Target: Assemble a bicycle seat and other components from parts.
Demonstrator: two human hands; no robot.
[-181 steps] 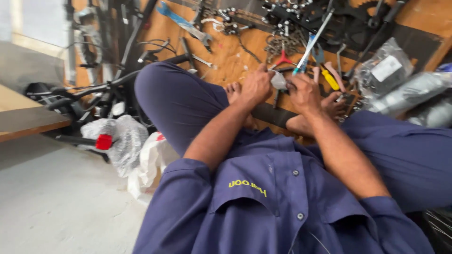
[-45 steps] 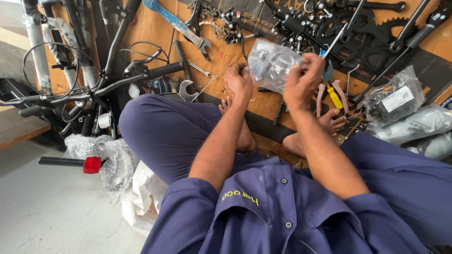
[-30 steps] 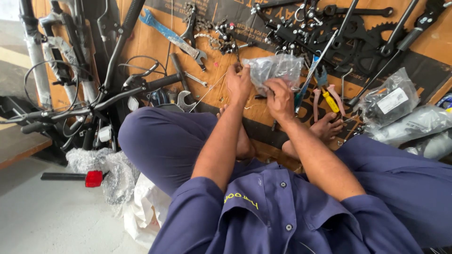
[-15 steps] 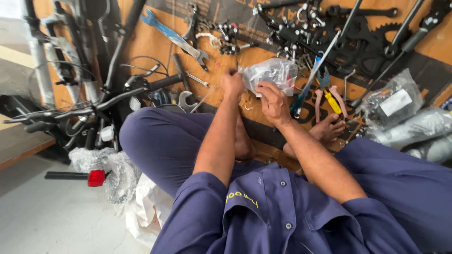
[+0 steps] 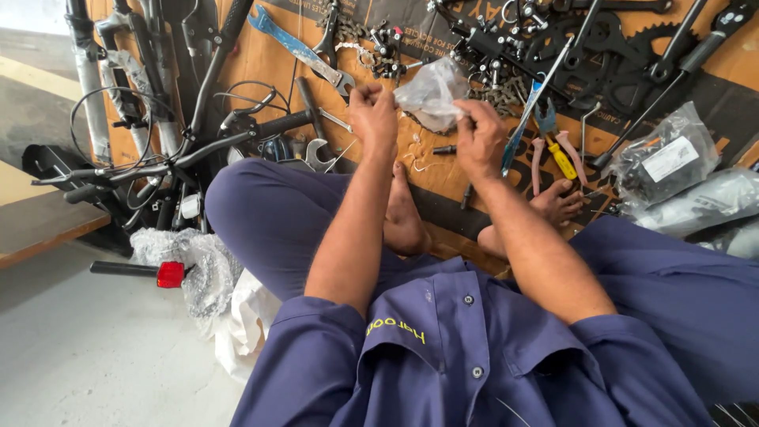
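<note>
I see a navy-blue short-sleeved work shirt with small round buttons down the front placket and yellow embroidered lettering on the left chest. Matching navy-blue trousers cover both legs. My forearms, left hand, right hand and feet are bare.

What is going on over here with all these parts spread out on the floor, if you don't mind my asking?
A person in blue work clothes sits cross-legged and barefoot on a sheet of cardboard. The right hand pinches a small clear plastic bag held up in front of them, while the left hand is raised beside it, fingers closed. Around them lie a blue wrench, pliers, chainrings and bagged parts; bicycle handlebars rest to the left.
</note>
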